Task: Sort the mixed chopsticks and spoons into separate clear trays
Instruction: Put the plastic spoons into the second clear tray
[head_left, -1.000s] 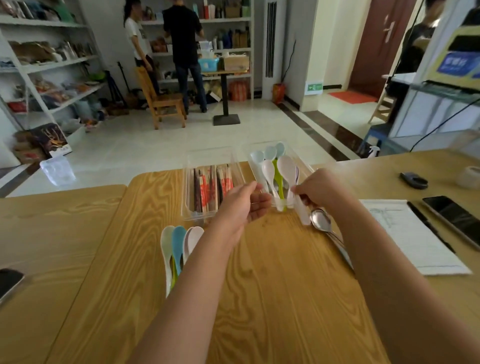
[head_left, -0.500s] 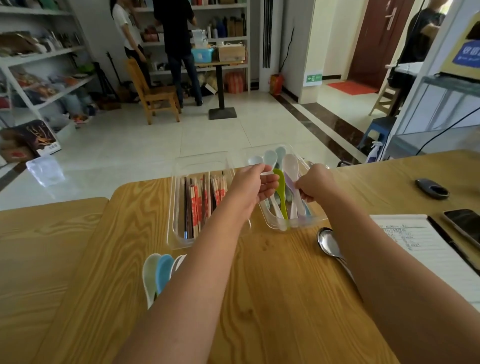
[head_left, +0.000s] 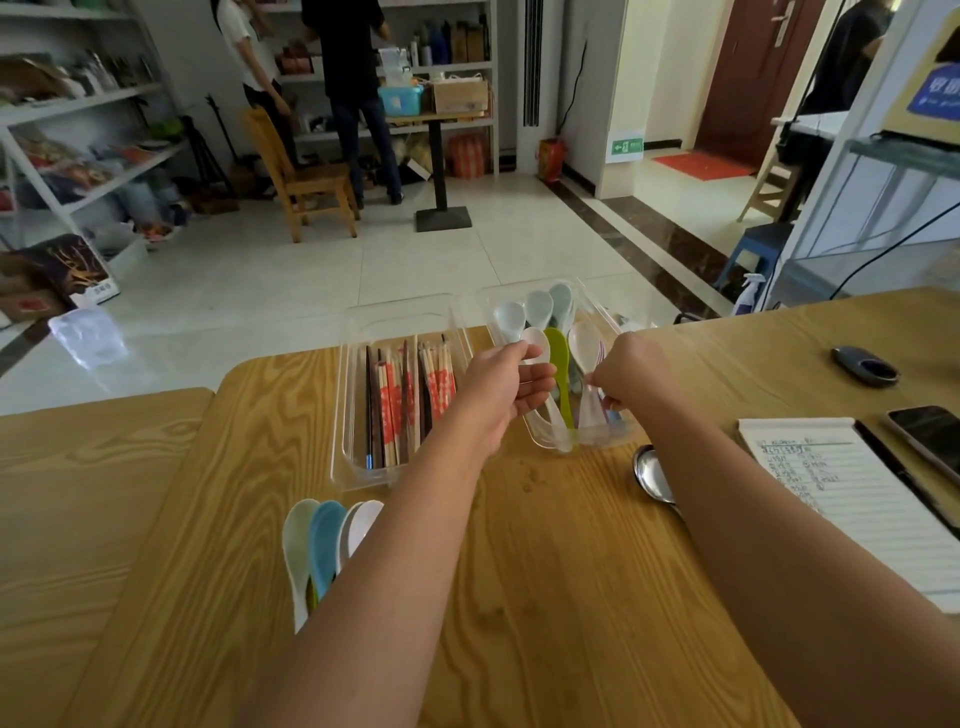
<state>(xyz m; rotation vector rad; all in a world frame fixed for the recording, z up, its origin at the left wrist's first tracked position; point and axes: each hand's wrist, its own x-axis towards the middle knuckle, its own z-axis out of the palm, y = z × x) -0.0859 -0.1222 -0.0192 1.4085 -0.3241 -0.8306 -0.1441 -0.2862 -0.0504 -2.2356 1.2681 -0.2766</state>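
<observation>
**A:** Why are both hands at the same tray?

**B:** Probably one works while the other helps. The right hand (head_left: 628, 371) has its fingers (head_left: 605, 387) curled and pinched on the handle of a translucent white spoon (head_left: 583, 340). The bowl points away from the person, in line with the others in the spoon tray (head_left: 550, 441). I judge it is being laid in lengthwise so the spoons nest.

**A:** And the left hand (head_left: 498, 389)?

**B:** It sits at the tray's left side with its fingers (head_left: 540, 376) half curled. A white spoon (head_left: 536, 340) shows just above the thumb, and its handle seems to run down past the fingers. I cannot tell whether the hand grips that spoon or only steadies the tray.

**A:** Where is the held spoon relative to the right fingers?

**B:** Its bowl lies beyond them, just beside a green spoon (head_left: 558, 353). The handle passes under the fingertips towards the tray's near wall.

**A:** Why the second tray?

**B:** It keeps the kinds apart. The chopsticks (head_left: 400, 400) lie lengthwise in the chopstick tray (head_left: 345, 415), just left of the spoon tray.

**A:** Anything left to sort?

**B:** Yes. A fan of plastic spoons (head_left: 322, 540) lies on the table (head_left: 519, 597) near the left forearm. A metal spoon (head_left: 652, 475) lies beside the right forearm.
</observation>
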